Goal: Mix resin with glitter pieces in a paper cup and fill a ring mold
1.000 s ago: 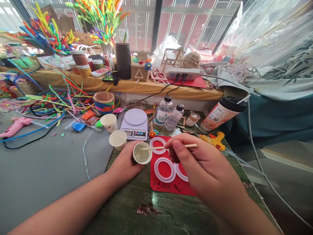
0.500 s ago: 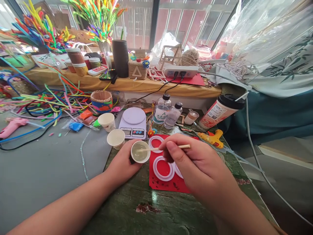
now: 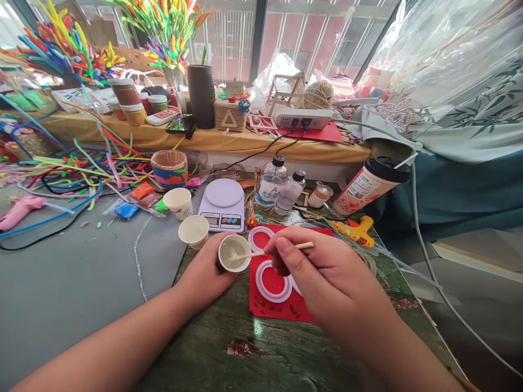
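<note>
My left hand is wrapped round a paper cup of clear, slightly cloudy liquid, its mouth tipped toward me. Between thumb and fingers, my right hand pinches a thin wooden stick, whose far end dips into the liquid. Under and beside the right hand lie pale lilac ring-shaped moulds on a red sheet; the hand covers part of them. Two more paper cups stand just behind my left hand.
Behind the cups sits a kitchen scale, with two clear bottles beside it. A yellow glue gun and a lidded drink cup are at the right. Pipe cleaners pile up at the left. A power strip rests on the back ledge.
The stick's tip has shifted slightly within the liquid, toward me, and its angle has changed as my right hand moved a little. My left hand and the cup stay in place.
</note>
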`<state>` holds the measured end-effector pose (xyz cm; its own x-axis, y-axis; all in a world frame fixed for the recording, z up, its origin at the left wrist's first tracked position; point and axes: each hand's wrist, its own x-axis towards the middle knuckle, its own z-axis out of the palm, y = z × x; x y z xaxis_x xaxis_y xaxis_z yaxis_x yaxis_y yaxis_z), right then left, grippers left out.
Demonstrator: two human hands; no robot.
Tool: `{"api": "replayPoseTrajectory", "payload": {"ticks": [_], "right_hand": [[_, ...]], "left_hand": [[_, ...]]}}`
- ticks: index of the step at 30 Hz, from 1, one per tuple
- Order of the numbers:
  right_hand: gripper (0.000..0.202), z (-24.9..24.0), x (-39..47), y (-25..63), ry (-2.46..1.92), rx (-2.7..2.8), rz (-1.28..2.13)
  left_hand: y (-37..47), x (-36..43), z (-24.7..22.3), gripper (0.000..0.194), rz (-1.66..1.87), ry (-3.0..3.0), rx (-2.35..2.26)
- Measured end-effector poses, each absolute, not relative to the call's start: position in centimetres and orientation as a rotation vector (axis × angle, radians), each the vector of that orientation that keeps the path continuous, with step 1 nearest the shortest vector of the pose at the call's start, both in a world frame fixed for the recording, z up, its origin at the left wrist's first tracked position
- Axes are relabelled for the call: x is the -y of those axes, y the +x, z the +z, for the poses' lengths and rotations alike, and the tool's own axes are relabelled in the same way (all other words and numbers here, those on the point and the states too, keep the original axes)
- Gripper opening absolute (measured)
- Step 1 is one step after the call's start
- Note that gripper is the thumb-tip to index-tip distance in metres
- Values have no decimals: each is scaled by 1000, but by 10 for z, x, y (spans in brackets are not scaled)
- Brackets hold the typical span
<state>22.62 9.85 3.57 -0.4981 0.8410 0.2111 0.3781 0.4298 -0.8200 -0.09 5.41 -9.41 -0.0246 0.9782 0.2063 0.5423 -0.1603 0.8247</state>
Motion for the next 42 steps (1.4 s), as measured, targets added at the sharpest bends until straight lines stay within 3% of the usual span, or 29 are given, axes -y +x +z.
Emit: {"api": "replayPoseTrajectory", "payload": {"ticks": [25,31,37,42], "right_hand": [[25,40,-93,237,-964,1920,688],[34,25,-109,229,-1070,1929,953],[29,1,-139,222,-1087,1350,1377],[28,-14,-158,220,-1072,1114,1425]], "left_hand": [[-1,-56,-90,47,1092,1722,-1589],[-2,-55,-91,50,1101,1710,-1605],[-3,-54,-89,46,1114,1730,-1597],[-4,-54,-89,51,1114,1714,-1624]]}}
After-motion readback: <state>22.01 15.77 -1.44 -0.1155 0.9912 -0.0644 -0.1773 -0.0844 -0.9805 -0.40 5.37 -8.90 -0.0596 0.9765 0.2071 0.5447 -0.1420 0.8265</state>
